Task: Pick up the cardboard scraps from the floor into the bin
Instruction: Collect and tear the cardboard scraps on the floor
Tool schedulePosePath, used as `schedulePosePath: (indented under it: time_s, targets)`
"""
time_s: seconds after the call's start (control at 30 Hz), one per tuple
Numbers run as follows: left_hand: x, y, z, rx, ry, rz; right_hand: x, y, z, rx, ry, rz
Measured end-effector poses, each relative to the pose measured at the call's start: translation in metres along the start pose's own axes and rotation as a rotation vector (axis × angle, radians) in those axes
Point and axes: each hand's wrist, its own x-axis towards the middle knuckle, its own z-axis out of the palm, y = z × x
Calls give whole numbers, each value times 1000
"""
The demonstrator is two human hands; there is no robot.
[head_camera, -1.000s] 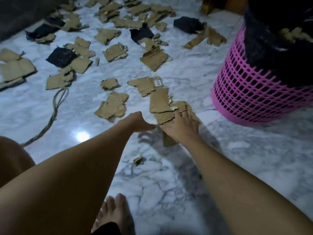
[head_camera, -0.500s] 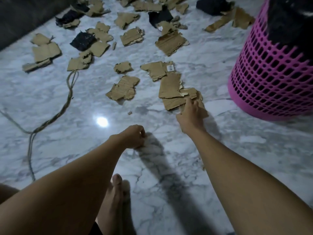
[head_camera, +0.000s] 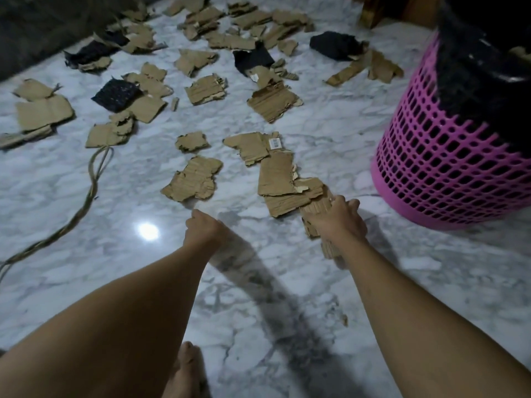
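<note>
Several torn brown cardboard scraps (head_camera: 191, 179) lie scattered over the marble floor, mixed with a few black pieces (head_camera: 117, 94). The pink lattice bin (head_camera: 448, 168) with a black liner stands at the right. My right hand (head_camera: 340, 221) is closed on a corrugated cardboard scrap (head_camera: 316, 209) at the near end of an overlapping row of scraps (head_camera: 277, 175), just left of the bin. Part of that scrap shows under my wrist. My left hand (head_camera: 204, 229) hovers over bare floor with its fingers curled in a fist. Nothing shows in it.
A brown rope (head_camera: 86, 202) snakes across the floor at the left. One tiny scrap (head_camera: 344, 319) lies near my right forearm. My bare foot (head_camera: 185, 369) is at the bottom edge. A dark wall or furniture edge (head_camera: 37, 30) borders the far left.
My left hand has drawn back from the scrap row and closed into a fist. My right hand has gone from lying flat on the scraps to gripping one and lifting its near end.
</note>
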Motion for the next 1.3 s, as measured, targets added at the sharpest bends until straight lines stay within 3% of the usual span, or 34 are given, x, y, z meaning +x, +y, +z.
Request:
schedulePosePath:
  time_s: [0.27,0.4,0.53,0.67,0.73,0.83,0.9,1.03,1.13,1.3]
  targets:
    - [-2,-25,7,181,105,256,10,-10,9,106,-15,30]
    - [6,-25,2,93,58,220,5,-9,14,144,-10,13]
    - [18,-14,-9,-65,4,143,-2,0,13,308,129,47]
    - [28,2,-25,-57,75,236,4,5,-3,556,305,135]
    - [31,13,-35,-76,122,264,9,5,-10,595,350,93]
    - [40,30,-50,-31,186,310,18,-4,-16,475,283,-116]
    - [52,37,-57,45,201,302,21,-18,-17,334,130,-266]
    - [76,30,-60,159,138,188,23,-55,-11,-54,-1,-447]
    - [86,22,-57,202,142,198,28,-80,-6,-208,-3,-417]
    - [93,17,-48,217,160,207,43,-112,2,-180,10,-245]
